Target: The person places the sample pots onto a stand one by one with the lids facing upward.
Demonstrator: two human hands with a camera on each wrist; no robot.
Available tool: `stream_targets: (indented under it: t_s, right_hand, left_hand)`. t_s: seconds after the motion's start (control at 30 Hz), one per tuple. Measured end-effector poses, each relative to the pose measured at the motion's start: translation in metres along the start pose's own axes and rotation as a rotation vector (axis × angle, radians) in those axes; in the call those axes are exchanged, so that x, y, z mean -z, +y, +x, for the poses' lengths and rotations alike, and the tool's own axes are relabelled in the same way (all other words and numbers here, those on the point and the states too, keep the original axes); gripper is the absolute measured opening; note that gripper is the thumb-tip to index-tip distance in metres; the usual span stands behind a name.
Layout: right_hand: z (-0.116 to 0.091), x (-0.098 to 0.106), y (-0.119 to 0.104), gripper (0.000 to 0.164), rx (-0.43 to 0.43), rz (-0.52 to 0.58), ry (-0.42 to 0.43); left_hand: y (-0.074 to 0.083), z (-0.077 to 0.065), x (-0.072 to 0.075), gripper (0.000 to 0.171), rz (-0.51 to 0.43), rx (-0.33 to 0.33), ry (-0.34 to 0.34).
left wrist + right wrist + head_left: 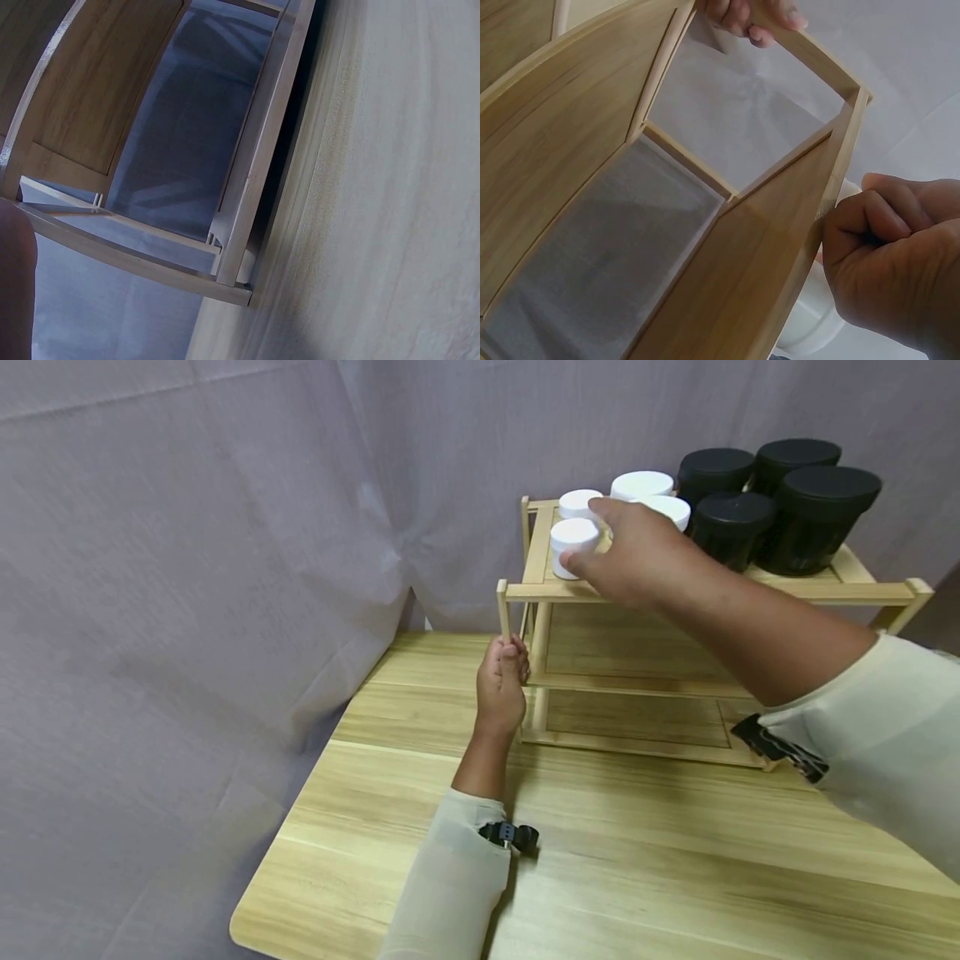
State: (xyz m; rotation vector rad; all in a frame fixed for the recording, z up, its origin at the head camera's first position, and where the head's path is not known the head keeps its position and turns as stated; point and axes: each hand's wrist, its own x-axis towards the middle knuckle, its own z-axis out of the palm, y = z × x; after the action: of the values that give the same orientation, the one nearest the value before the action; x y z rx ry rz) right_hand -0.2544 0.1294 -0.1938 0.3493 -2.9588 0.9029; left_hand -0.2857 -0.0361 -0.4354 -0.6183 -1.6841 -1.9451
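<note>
A wooden tiered rack (720,593) stands on the table. My left hand (501,681) grips its front left post (505,614), and the right wrist view shows those left fingers (731,15) curled round it. Over the left end of the top shelf, my right hand (637,556) holds a small white jar (570,547) between thumb and fingers. The jar stands upright at the front edge. Behind it is another small white jar (579,503), near the index fingertip. My right hand (900,255) looks curled in the right wrist view, where its grip is mostly hidden.
Two larger white jars (641,485) stand partly behind my right hand. Several black lidded jars (798,527) fill the shelf's right side. Lower wooden shelves (637,727) lie beneath. A grey curtain (225,568) hangs behind the wooden table (390,735), whose left edge shows.
</note>
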Motion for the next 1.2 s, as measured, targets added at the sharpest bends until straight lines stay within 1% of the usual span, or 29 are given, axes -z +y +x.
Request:
stream_targets:
  t_s: [0.2, 0.3, 0.5, 0.57, 0.7, 0.8, 0.9, 0.97, 1.03, 1.13, 1.2]
  right_hand:
    - [-0.008, -0.005, 0.001, 0.096, 0.038, 0.004, 0.023]
    - [-0.016, -0.007, 0.000, 0.102, 0.075, -0.004, 0.040]
    - [-0.039, -0.015, -0.001, 0.107, 0.154, -0.104, 0.117]
    - [-0.046, -0.017, -0.002, 0.108, 0.160, -0.130, 0.128]
    - [-0.059, -0.020, -0.001, 0.108, 0.165, -0.163, 0.125]
    - [-0.065, -0.024, 0.004, 0.111, 0.162, -0.161, 0.131]
    - [-0.070, -0.028, 0.013, 0.116, 0.145, -0.122, 0.150]
    - [-0.073, -0.030, 0.020, 0.118, 0.139, -0.107, 0.184]
    - [-0.078, -0.031, 0.027, 0.118, 0.152, -0.111, 0.222]
    - [-0.083, -0.032, 0.035, 0.118, 0.188, -0.152, 0.282]
    - [-0.087, -0.032, 0.040, 0.117, 0.197, -0.171, 0.311]
  left_hand:
    - [0.001, 0.000, 0.000, 0.082, 0.001, 0.000, 0.003]
    - [0.000, 0.000, 0.001, 0.081, -0.005, 0.001, 0.007]
    - [-0.001, 0.000, 0.005, 0.084, 0.006, 0.008, 0.011]
    - [-0.001, 0.001, 0.007, 0.086, 0.009, 0.008, 0.013]
    - [-0.002, 0.003, 0.012, 0.084, 0.013, 0.000, 0.009]
    - [-0.004, 0.004, 0.014, 0.081, 0.020, 0.001, 0.015]
    - [-0.006, 0.003, 0.016, 0.084, 0.024, 0.005, 0.022]
    - [-0.006, 0.004, 0.017, 0.087, 0.025, 0.000, 0.021]
    - [-0.007, 0.004, 0.016, 0.089, 0.028, -0.005, 0.017]
    - [-0.007, 0.006, 0.016, 0.090, 0.030, -0.009, 0.013]
    - [-0.007, 0.007, 0.016, 0.088, 0.030, -0.010, 0.011]
